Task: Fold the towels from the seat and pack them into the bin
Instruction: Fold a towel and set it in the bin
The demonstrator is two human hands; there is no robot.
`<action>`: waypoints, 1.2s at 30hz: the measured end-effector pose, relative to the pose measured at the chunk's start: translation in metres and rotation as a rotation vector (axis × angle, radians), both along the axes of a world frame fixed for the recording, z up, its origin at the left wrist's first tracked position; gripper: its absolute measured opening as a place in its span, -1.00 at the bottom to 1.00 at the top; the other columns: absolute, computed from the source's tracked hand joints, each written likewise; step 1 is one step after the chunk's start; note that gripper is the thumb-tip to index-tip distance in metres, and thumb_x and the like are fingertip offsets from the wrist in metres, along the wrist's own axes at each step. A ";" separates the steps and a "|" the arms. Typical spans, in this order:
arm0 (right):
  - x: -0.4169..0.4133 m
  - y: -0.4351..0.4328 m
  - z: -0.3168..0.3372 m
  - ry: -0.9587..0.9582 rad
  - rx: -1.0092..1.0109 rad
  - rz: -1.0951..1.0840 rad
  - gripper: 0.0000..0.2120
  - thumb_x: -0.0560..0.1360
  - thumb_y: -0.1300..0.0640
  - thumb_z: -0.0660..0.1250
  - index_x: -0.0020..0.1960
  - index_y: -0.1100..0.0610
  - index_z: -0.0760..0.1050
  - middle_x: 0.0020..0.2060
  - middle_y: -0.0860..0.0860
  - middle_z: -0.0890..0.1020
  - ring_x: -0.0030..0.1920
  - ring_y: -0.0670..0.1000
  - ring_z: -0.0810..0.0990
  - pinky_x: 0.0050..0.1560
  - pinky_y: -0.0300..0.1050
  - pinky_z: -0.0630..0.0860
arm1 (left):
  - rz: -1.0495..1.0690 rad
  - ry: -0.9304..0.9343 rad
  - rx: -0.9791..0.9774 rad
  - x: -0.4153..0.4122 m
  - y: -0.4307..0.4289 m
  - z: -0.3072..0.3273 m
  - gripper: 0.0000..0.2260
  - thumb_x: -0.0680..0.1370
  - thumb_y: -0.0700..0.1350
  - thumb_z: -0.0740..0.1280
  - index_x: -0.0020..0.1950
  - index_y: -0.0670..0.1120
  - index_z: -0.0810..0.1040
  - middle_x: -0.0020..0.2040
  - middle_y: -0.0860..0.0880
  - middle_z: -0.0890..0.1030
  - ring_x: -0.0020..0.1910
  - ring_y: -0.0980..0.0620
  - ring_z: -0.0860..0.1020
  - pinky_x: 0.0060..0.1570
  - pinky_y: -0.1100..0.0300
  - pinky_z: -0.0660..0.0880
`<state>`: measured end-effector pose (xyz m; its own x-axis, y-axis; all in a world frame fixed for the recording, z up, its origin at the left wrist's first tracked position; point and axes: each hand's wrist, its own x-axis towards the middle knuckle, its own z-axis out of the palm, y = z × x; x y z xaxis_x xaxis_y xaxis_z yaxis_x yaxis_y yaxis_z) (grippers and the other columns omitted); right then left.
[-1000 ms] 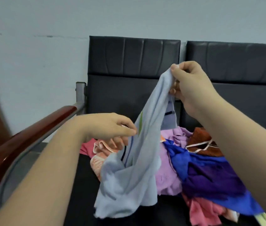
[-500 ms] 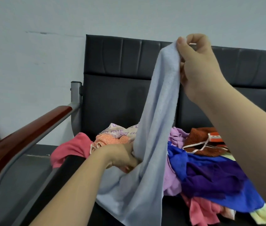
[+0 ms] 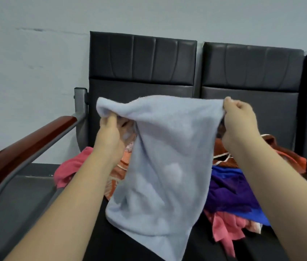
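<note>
The seat (image 3: 96, 234) fills the lower half of my view, its dark cushion running from the armrest (image 3: 26, 144) at 9 o'clock towards the neighbouring chairs at 3 o'clock. On it, spreading from 8 o'clock round to 4 o'clock, lies the pile (image 3: 230, 196) of loose towels in purple, blue, pink and orange, none folded. In front of the pile, dead centre, the towel (image 3: 164, 166) hangs in the air. It is pale blue, with its top edge stretched roughly level and its lower edge drooping to 6 o'clock; whether it brushes the cushion I cannot tell. My left hand (image 3: 109, 132) grips the top edge at 10 o'clock, with most of its grasp hidden under the cloth. My right hand (image 3: 237, 125) pinches the other corner at 2 o'clock, fingers (image 3: 243, 107) curled tight on the hem. I judge the towel light, soft and limp, since it sags between the two holds and will keep no shape of its own. Its nap should give plenty of friction, so a light pinch ought to do, and nothing here is fragile. The corners and hem are the places to hold it, because grabbing mid-cloth would only bunch it. The left end looks gathered rather than held at a clean corner. The bin is out of view.
</note>
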<state>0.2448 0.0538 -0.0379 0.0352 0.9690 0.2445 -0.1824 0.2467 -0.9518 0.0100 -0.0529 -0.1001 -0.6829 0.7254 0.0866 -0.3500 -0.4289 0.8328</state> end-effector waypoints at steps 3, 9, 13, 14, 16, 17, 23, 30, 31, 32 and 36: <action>-0.009 0.005 -0.029 0.079 -0.128 0.055 -0.81 0.63 0.06 0.25 0.02 0.20 0.49 -0.19 0.12 0.58 -0.22 0.09 0.60 -0.28 -0.11 0.59 | -0.014 0.083 -0.476 -0.001 0.011 -0.043 -0.28 0.33 0.48 0.40 0.25 -0.02 0.49 0.10 -0.20 0.64 0.10 -0.22 0.65 0.04 -0.08 0.60; -0.004 0.013 -0.096 -0.024 -0.246 0.217 -0.87 0.58 0.24 0.34 0.01 0.33 0.49 0.06 0.24 0.61 -0.05 0.07 0.71 -0.22 -0.21 0.61 | -0.117 0.537 -0.965 0.004 0.011 -0.092 -0.25 0.49 0.01 0.47 0.59 -0.10 0.21 0.45 -0.11 0.39 0.30 -0.15 0.45 0.18 0.03 0.47; -0.003 0.009 -0.109 -0.288 -0.194 0.181 -0.76 0.48 0.19 0.46 0.06 0.02 0.46 0.27 0.05 0.49 0.11 0.09 0.61 -0.01 -0.03 0.63 | 0.010 0.526 -0.904 -0.004 0.018 -0.103 -0.39 0.49 -0.19 0.46 0.50 -0.16 0.31 0.25 -0.05 0.47 0.09 -0.07 0.44 -0.13 0.16 0.40; -0.004 0.009 -0.111 -0.343 -0.177 0.213 -0.66 0.46 0.17 0.49 0.15 0.01 0.43 0.24 0.09 0.51 0.10 0.07 0.57 -0.03 -0.03 0.60 | 0.030 0.504 -0.896 -0.006 0.019 -0.105 -0.40 0.47 -0.23 0.47 0.47 -0.17 0.33 0.25 -0.04 0.48 0.10 -0.08 0.47 -0.13 0.15 0.41; -0.007 0.007 -0.116 -0.476 -0.162 0.310 -0.37 0.40 0.10 0.55 0.36 -0.03 0.33 0.21 0.11 0.52 0.08 0.04 0.54 -0.13 -0.13 0.54 | 0.078 0.473 -0.892 -0.009 0.019 -0.106 -0.42 0.44 -0.26 0.49 0.43 -0.19 0.40 0.27 -0.12 0.54 0.15 -0.14 0.53 -0.01 0.09 0.48; -0.008 0.006 -0.118 -0.570 -0.142 0.357 -0.25 0.36 0.06 0.58 0.43 -0.06 0.27 0.25 0.07 0.49 0.12 0.04 0.53 -0.14 -0.15 0.51 | 0.087 0.452 -0.890 -0.009 0.018 -0.105 -0.45 0.43 -0.26 0.50 0.40 -0.19 0.45 0.24 -0.15 0.57 0.14 -0.16 0.55 0.04 0.06 0.52; -0.012 0.010 -0.111 -1.103 -0.008 0.614 0.31 0.16 -0.01 0.69 0.56 -0.30 -0.17 0.36 -0.17 0.28 0.32 0.01 0.34 0.21 -0.05 0.48 | -0.026 0.257 -0.884 -0.011 0.017 -0.090 -0.69 0.51 -0.03 0.44 0.19 -0.03 0.46 0.04 -0.15 0.58 0.02 -0.19 0.56 -0.10 0.01 0.51; -0.006 0.019 -0.088 -0.985 0.053 0.352 -0.34 0.39 0.30 0.43 0.44 0.00 0.37 0.21 0.10 0.54 0.08 0.08 0.56 -0.06 -0.10 0.59 | 0.051 -0.017 -0.552 -0.021 0.012 -0.049 -0.65 0.43 -0.05 0.39 0.18 -0.13 0.55 0.23 -0.19 0.60 0.20 -0.18 0.58 0.23 -0.11 0.51; -0.002 0.020 -0.083 -0.887 0.067 0.302 -0.43 0.40 0.28 0.43 0.38 0.02 0.45 0.17 0.09 0.56 0.00 0.04 0.57 -0.20 -0.20 0.55 | 0.076 -0.039 -0.500 -0.021 0.011 -0.044 -0.69 0.47 -0.06 0.40 0.17 -0.13 0.54 0.23 -0.19 0.60 0.22 -0.16 0.58 0.26 -0.10 0.51; 0.002 0.020 -0.078 -0.802 0.076 0.263 -0.53 0.43 0.25 0.42 0.32 0.02 0.51 0.11 0.07 0.59 -0.09 0.01 0.57 -0.32 -0.26 0.51 | 0.102 -0.038 -0.461 -0.023 0.010 -0.039 -0.72 0.53 -0.06 0.39 0.20 -0.13 0.52 0.22 -0.17 0.60 0.21 -0.13 0.58 0.29 -0.07 0.50; 0.020 0.015 -0.051 -0.559 0.165 0.156 -0.73 0.49 0.18 0.41 0.17 -0.03 0.60 -0.02 -0.04 0.62 -0.13 -0.12 0.58 -0.24 -0.27 0.51 | 0.051 0.196 -0.400 -0.031 0.002 -0.020 -0.60 0.57 0.02 0.34 0.39 -0.03 0.48 0.26 -0.07 0.59 0.20 -0.04 0.59 0.25 -0.04 0.53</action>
<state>0.2649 0.0693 -0.0891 -0.2813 0.9002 0.3324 0.2887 0.4098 -0.8653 -0.0209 -0.0506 -0.1204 -0.7171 0.6942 -0.0629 -0.1561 -0.0720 0.9851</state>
